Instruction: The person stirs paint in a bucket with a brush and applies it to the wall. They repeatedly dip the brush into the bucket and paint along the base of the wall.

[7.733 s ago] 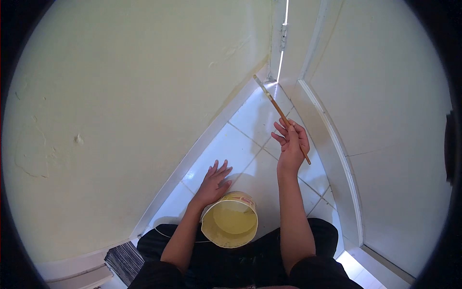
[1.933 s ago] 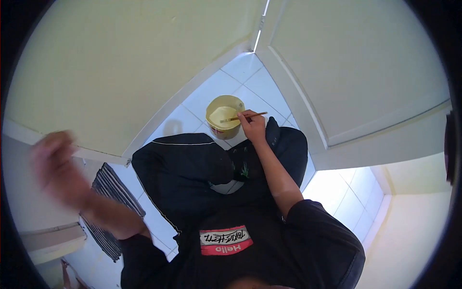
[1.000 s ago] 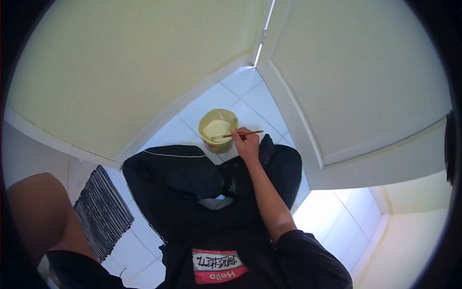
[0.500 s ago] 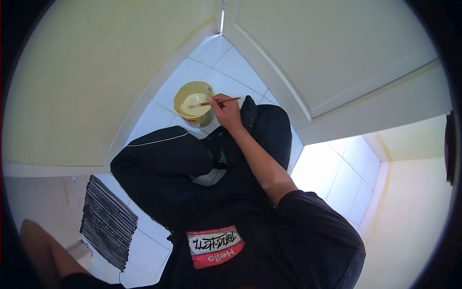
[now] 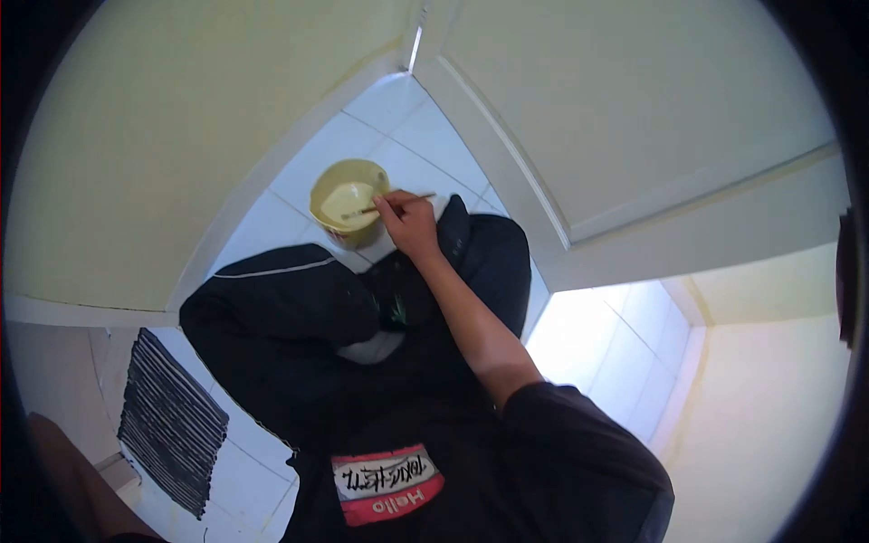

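My right hand (image 5: 412, 222) is closed around the handle of a thin paintbrush (image 5: 418, 198). The brush tip points left, into the mouth of a yellowish paint bucket (image 5: 349, 166). Inside the bucket is pale yellow paint (image 5: 348, 196), with the bristles overlapping it in this view. The knuckles are close to the bucket's right rim. On the lower left, part of my left arm (image 5: 72, 480) shows, but the hand itself is out of sight.
My folded legs in black trousers (image 5: 272, 290) lie just below the bucket. A pale yellow wall (image 5: 181, 136) rises at left and a panelled door (image 5: 652, 118) at right. White floor tiles (image 5: 376, 109) surround the bucket; a dark striped mat (image 5: 172, 421) lies lower left.
The whole view has shifted, so the bucket and my right hand appear slightly left and lower. The paintbrush stays in my right hand with its tip over the bucket.
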{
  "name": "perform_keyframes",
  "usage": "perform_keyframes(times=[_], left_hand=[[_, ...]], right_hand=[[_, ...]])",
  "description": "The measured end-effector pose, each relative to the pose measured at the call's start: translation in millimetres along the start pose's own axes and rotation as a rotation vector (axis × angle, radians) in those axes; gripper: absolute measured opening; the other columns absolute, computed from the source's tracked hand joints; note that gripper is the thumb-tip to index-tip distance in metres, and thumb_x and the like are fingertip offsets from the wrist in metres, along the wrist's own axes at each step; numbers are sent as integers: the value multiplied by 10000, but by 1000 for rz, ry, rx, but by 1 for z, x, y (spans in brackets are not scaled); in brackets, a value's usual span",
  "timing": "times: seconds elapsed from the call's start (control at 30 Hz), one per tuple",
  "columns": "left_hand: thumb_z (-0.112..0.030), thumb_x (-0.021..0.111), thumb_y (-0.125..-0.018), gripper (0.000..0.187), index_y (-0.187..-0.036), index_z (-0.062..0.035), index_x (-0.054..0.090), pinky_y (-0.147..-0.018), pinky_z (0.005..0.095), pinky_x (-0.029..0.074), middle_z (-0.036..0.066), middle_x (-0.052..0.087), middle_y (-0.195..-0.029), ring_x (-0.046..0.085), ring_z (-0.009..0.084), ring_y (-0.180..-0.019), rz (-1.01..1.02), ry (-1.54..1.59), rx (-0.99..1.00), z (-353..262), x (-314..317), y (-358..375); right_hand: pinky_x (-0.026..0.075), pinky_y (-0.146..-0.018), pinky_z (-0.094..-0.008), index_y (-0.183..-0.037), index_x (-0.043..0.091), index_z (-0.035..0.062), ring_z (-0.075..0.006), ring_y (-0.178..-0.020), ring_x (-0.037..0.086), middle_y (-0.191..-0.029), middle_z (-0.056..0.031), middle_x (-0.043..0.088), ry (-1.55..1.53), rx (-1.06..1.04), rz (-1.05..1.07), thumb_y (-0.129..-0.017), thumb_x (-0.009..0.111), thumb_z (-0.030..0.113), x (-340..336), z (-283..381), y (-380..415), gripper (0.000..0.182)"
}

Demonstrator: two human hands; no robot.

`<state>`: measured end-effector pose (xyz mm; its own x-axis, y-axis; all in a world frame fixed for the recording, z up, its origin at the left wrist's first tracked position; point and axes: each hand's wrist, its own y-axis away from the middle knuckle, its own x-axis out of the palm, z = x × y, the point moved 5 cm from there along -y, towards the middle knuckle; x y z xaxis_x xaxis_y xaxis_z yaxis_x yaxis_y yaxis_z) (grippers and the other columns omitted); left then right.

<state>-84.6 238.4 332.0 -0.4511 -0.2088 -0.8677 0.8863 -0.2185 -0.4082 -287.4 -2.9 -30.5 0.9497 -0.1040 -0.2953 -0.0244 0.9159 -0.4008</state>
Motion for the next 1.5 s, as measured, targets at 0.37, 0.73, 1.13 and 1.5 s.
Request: perform_keyframes(times=[0.37,0.73,1.13,1.5], left_hand=[[-271,399,-970,395,-1099,20,634,-904,431,509,184,671,-1035,648,297,-970,-76,-7,-3,-2,-13,4],[-277,401,-966,402,-1091,23,638,-911,441,520,190,679,-1035,656,303,-972,-1109,-455,-650,10,-37,133],[-333,601,-904,324,-1026,-46,685,-829,423,521,191,704,-969,675,351,-951,44,393,-2094,60,340,320],[-421,550,-921,404,-1078,-72,681,-966,489,439,179,693,-1090,632,359,-1074,354,393,-2100,68,367,339]], right_hand=[[481,-563,-328,-830,673,-28,-224,-598,627,-732,-143,665,33,-19,-47,-903,680,156,0,-1,0,198],[501,-562,-313,-859,695,-12,-217,-602,655,-767,-126,687,-4,18,27,-895,691,148,0,1,1,165],[489,-599,-287,-886,685,-28,-168,-652,626,-774,-108,662,154,-109,-36,-915,679,106,3,11,-4,137],[466,-518,-279,-824,687,-21,-173,-551,624,-689,-110,652,201,-221,-62,-926,657,85,-3,23,17,151]])
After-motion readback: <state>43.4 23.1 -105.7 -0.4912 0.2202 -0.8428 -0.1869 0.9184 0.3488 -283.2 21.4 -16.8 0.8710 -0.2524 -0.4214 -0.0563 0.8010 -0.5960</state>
